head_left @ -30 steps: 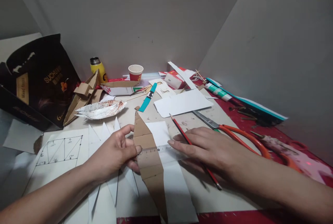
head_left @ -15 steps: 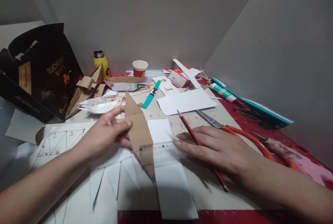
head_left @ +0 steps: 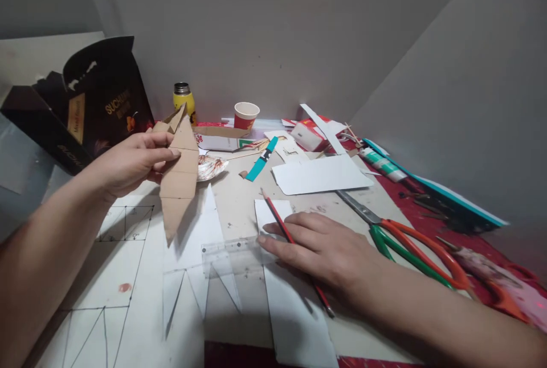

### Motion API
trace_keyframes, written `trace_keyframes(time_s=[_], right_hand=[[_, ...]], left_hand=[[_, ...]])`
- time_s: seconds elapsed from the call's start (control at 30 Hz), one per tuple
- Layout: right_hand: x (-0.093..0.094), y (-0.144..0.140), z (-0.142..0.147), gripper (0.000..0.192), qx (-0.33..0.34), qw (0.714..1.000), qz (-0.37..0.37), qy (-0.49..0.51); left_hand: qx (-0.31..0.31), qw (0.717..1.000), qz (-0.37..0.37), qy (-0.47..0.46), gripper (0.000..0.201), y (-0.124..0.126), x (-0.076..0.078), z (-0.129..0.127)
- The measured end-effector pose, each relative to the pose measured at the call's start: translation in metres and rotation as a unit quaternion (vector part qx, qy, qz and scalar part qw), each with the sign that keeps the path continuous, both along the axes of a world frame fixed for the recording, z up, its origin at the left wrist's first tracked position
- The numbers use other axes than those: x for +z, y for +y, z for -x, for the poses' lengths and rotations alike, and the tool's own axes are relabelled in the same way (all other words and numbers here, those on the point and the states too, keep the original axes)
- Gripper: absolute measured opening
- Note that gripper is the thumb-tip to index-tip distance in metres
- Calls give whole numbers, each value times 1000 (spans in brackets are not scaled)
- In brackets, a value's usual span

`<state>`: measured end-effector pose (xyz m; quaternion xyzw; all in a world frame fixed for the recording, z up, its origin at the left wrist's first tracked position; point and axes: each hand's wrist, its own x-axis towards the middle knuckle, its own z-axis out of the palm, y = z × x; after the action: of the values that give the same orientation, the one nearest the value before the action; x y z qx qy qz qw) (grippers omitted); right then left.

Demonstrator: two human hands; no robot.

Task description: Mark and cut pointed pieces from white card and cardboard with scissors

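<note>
Head: L hand (head_left: 135, 162) pinches 1 cardbd pc (head_left: 182, 179), half-curled R hand (head_left: 325, 249) prob. holds 1 pencil (head_left: 279, 219).

Shows one pencil (head_left: 278, 220) and one ruler (head_left: 228, 257). Also includes one cup (head_left: 245, 123), one bottle (head_left: 183, 98) and one black box (head_left: 117, 86).

Beyond the right hand (head_left: 310, 245), wide white card (head_left: 322, 175) and scissors (head_left: 372, 218) obstruct passage.

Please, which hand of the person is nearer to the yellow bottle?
The left hand. It holds the brown cardboard piece in front of the yellow bottle, slightly to its left. The right hand is farther away, to the bottle's right, at the clear ruler.
</note>
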<state>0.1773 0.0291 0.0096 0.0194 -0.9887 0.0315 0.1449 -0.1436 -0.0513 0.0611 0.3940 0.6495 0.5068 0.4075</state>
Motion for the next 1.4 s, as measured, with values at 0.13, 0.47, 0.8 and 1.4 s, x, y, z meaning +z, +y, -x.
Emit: trace_keyframes(time_s=[0.13, 0.47, 0.8, 1.4], right_hand=[[-3, -8, 27, 32, 17, 1000, 12, -6], [-9, -3, 55, 31, 19, 996, 43, -81], [-16, 2, 55, 35, 22, 995, 53, -87], [-24, 5, 48, 35, 21, 997, 44, -63]], left_hand=[[40, 999, 16, -26, 7, 5, -8, 16], [68, 996, 9, -61, 18, 6, -11, 12], [48, 998, 24, -27, 16, 7, -12, 11], [-10, 771, 285, 569, 12, -10, 20, 23]])
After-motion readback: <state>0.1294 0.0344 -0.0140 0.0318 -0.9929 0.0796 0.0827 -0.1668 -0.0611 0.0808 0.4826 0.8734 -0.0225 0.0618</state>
